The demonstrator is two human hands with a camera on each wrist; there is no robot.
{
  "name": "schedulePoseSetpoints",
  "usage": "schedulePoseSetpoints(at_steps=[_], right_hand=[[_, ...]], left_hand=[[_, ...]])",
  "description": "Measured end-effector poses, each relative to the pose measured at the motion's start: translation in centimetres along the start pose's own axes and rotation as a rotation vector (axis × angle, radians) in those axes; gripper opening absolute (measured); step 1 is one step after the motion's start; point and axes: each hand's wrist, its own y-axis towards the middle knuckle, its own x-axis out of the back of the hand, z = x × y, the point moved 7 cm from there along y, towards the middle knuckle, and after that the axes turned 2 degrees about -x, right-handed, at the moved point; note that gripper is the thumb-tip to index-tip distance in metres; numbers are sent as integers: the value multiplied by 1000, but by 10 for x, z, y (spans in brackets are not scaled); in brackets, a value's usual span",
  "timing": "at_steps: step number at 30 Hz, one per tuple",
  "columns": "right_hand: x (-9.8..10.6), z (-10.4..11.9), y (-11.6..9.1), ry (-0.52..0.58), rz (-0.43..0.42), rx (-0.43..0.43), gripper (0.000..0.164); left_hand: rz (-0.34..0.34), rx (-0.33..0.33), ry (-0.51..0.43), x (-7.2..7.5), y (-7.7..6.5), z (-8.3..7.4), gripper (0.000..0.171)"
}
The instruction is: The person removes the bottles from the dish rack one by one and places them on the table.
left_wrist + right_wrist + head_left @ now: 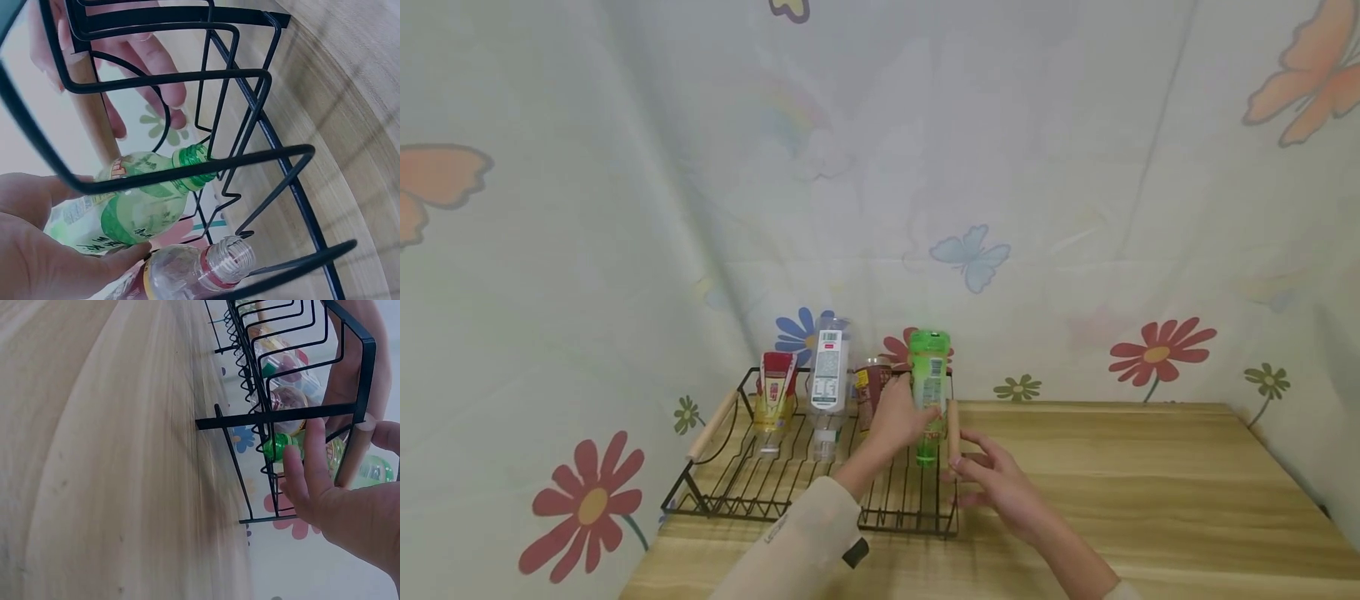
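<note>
A green plastic bottle (pixel 930 358) stands neck down in a black wire rack (pixel 820 518), near its right end. My left hand (pixel 891 423) holds this bottle, thumb on one side and fingers on the other, as the left wrist view shows. At the rack's right end, my right hand (pixel 1000 485) holds the wooden handle (pixel 953 427) between thumb and fingers. Several fingers reach out loosely beyond the handle in the right wrist view. Beside the green bottle is a bottle with a dark red label (pixel 872 392), also neck down and partly covered by my left hand.
Further left in the rack, a clear bottle with a white label (pixel 829 375) and a red and yellow pouch (pixel 775 392) stand cap down. Another wooden handle (pixel 713 425) is at the left end. The wooden table (pixel 1120 483) extends right, against a flowered curtain (pixel 1060 317).
</note>
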Motion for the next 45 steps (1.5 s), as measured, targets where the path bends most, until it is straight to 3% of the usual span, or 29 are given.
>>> schedulePoseSetpoints(at_steps=[8, 12, 18, 25, 30, 34, 39, 45], right_hand=[[14, 4, -7, -144, 7, -2, 77], [33, 17, -17, -371, -20, 36, 77], [65, 59, -41, -770, -79, 182, 80], [81, 130, -64, -983, -171, 373, 91], [78, 169, -72, -1184, -274, 428, 99], [62, 184, -70, -1292, -270, 489, 95], [41, 186, -62, -1409, -216, 518, 93], [32, 175, -53, -1409, -182, 457, 87]], left_hand=[[12, -43, 17, 8, -7, -9, 75], [25, -112, -14, 18, -12, -22, 76], [73, -224, -4, 27, -23, -46, 75], [93, -366, 170, 28, -30, -71, 74], [102, -458, 274, 23, -31, -83, 70], [134, -499, 331, 18, -36, -90, 68], [150, -548, 379, 12, -39, -100, 67], [170, -568, 377, 8, -42, -110, 65]])
